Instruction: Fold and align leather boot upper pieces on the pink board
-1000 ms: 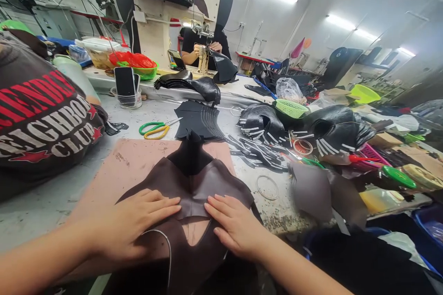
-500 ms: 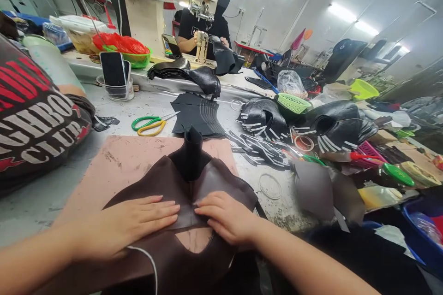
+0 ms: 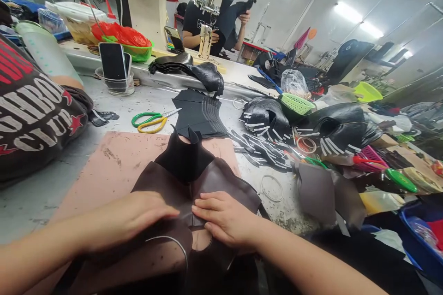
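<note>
Dark brown leather pieces [image 3: 221, 177], joined by a centre seam, lie on a pink mat [image 3: 114, 156], with black lining standing up at their far end. My right hand [image 3: 224, 216] rests flat on the leather just right of the seam, fingers extended. On the left side, my left hand [image 3: 138, 214] is over the leather, its fingers bent downward and their tips partly hidden; whether it grips the edge is unclear. A pale cord [image 3: 173, 241] curves below it. More brown leather, with a gap showing the mat, lies nearest me.
Green-and-yellow scissors [image 3: 152, 121] lie beyond the mat beside stacked black pieces [image 3: 199, 113]. Bundled leather with white strips [image 3: 266, 117] sits right of them. A phone [image 3: 113, 65] stands in a clear cup. Across the table, a person [image 3: 197, 27] handles black material at a sewing machine.
My left hand has lifted and curled from its flat pose, and the left part of the leather has drawn inward. The lining has spread open. The person opposite has raised the black material.
</note>
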`<state>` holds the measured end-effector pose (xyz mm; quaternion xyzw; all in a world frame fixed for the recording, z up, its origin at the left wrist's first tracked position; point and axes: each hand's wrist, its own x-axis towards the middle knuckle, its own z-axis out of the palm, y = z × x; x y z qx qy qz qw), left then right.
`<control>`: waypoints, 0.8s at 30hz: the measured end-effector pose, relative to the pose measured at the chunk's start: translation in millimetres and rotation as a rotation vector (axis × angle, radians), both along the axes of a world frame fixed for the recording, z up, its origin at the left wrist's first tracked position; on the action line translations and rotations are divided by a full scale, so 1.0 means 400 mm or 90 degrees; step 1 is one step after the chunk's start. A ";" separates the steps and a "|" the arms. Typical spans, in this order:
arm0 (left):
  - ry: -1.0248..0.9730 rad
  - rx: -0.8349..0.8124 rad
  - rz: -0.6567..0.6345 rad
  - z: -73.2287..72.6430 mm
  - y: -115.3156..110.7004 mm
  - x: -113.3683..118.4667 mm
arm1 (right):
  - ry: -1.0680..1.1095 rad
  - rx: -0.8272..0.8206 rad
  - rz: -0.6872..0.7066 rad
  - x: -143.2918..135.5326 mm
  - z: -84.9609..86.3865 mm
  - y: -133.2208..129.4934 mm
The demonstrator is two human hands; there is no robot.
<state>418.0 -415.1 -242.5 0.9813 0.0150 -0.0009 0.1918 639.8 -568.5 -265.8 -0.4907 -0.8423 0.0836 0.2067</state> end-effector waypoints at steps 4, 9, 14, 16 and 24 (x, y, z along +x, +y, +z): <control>-0.058 0.087 -0.216 0.034 0.019 0.056 | -0.050 0.008 0.102 0.031 0.000 0.041; -0.110 0.150 -0.181 -0.036 -0.006 0.024 | -0.021 0.082 0.065 0.048 -0.012 0.053; -0.201 0.218 0.056 -0.139 -0.105 -0.002 | -0.007 0.053 -0.067 -0.010 -0.022 0.000; -0.230 0.244 0.142 -0.161 -0.141 -0.005 | -0.016 0.041 -0.124 -0.041 -0.022 -0.020; -0.087 0.153 0.009 -0.061 -0.076 -0.020 | -0.094 0.020 -0.008 -0.002 0.005 0.031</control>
